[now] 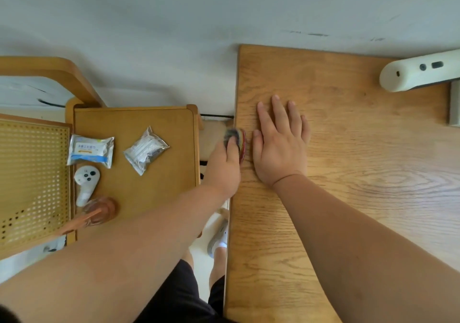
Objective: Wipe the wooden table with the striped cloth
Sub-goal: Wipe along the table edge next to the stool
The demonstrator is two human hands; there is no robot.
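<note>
The wooden table [348, 173] fills the right half of the view, its left edge running down the middle. My left hand [222, 165] is shut on the striped cloth [237, 139], a bunched, blurred bundle of dark and reddish stripes held against the table's left edge. My right hand [281, 143] lies flat on the tabletop just right of the cloth, palm down with fingers spread and nothing in it.
A smaller wooden side table [161, 185] on the left holds a wet-wipe pack [90, 151], a silver pouch [145, 149], a white controller [86, 184] and a brown transparent tape dispenser [99, 210]. A white device [418, 73] lies at the big table's far right. A cane chair [32, 180] stands far left.
</note>
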